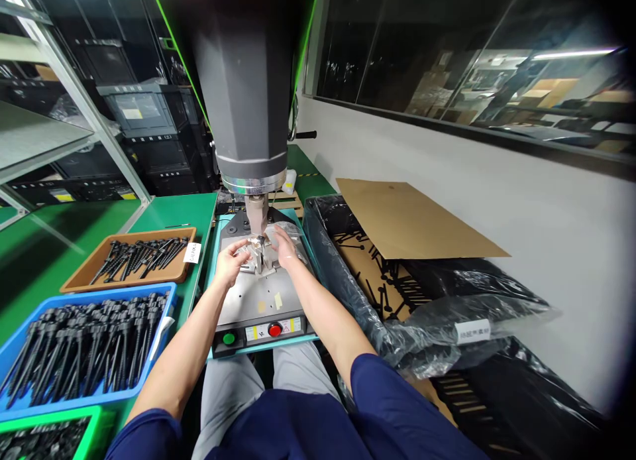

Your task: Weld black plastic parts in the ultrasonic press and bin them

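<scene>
Both my hands reach to a small metal fixture (258, 253) on the steel base plate (258, 294) of a press machine, right under its dark head (246, 82). My left hand (230, 260) is curled at the fixture's left side, fingers pinched on something small that I cannot make out. My right hand (287, 246) rests at the fixture's right side, fingers bent over its top; whether anything is in it is hidden. A green button (228, 339) and a red button (275, 329) sit on the machine's front panel.
Left of the machine, on a green table, stand a brown tray (79, 280) and a blue bin (163, 299), both holding several long black parts, and a green bin (94, 421). On the right is a box lined with black plastic (325, 248) holding black parts, with cardboard (407, 221) over it.
</scene>
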Motion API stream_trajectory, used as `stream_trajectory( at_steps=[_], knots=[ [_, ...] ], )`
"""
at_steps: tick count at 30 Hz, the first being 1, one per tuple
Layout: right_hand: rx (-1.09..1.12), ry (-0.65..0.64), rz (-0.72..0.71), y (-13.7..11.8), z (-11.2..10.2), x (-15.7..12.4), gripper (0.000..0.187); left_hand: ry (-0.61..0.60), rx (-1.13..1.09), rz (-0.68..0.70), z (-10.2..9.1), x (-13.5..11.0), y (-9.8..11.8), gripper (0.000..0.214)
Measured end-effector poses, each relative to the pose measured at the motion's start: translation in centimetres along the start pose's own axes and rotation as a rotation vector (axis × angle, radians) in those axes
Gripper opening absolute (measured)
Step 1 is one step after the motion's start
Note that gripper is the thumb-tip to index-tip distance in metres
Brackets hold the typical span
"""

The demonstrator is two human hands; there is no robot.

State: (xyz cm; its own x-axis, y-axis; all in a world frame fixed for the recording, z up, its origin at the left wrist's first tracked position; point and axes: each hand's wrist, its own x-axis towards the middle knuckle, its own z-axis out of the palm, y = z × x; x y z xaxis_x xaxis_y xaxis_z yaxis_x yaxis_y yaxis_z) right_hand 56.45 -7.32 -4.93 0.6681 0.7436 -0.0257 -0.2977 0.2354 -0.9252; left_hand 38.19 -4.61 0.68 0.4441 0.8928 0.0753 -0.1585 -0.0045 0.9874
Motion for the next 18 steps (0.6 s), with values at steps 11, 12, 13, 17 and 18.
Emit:
stream_trajectory(
  at_steps=[11,12,13,17,18],
  knots=[
    [-0.103,-0.055,0.04,3.1,-2.8,-2.5,0.025,-0.013,-0.002,0.018,0.0,-0.2,-0.6,0.052],
    [-0.109,-0.065,0.04,3.3,-3.0,-2.8,0.026,-0.01,-0.007,0.017,0.0,-0.1,-0.6,0.052],
    [-0.113,-0.072,0.04,3.4,-3.2,-3.0,0.027,-0.007,-0.014,0.016,0.0,0.0,-0.6,0.052],
    [-0.11,-0.09,0.052,2.9,-3.3,-3.0,0.029,0.018,-0.052,0.019,0.0,0.5,-0.4,0.05],
    [-0.108,-0.093,0.054,2.6,-3.2,-2.7,0.028,0.022,-0.057,0.019,0.0,0.6,-0.3,0.049]
  ],
)
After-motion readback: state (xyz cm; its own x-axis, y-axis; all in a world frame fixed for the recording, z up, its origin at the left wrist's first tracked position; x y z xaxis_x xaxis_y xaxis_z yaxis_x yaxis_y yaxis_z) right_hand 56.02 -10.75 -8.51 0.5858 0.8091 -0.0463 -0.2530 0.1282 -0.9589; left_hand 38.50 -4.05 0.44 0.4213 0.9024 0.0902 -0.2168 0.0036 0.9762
